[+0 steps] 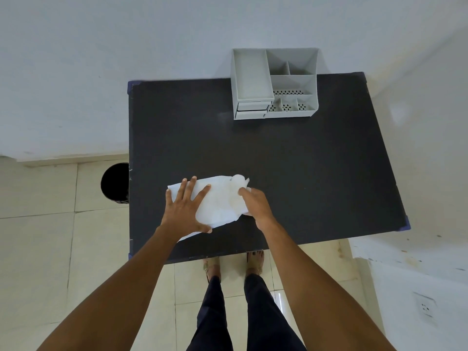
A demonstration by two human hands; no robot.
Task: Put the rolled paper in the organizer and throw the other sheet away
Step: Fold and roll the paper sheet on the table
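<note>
Lower centre of frame: left hand [183, 211] pressed flat, fingers spread, on the sheet [215, 209] on the tabletop [304, 160]; right hand [254, 202] closed on the rolled paper [238, 181], best lifted clear before carrying to the organizer [274, 83].

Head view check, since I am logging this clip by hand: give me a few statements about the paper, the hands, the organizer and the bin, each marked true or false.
1. The left hand lies flat on the white paper. True.
2. The right hand is reaching into the organizer. False: its fingers curl on the paper's right end, near the table's front edge.
3. The organizer already holds a rolled paper. False: its visible compartments look empty.
4. A dark bin stands on the floor beside the table's left edge. True.
5. The organizer sits at the far side of the black table. True.
</note>
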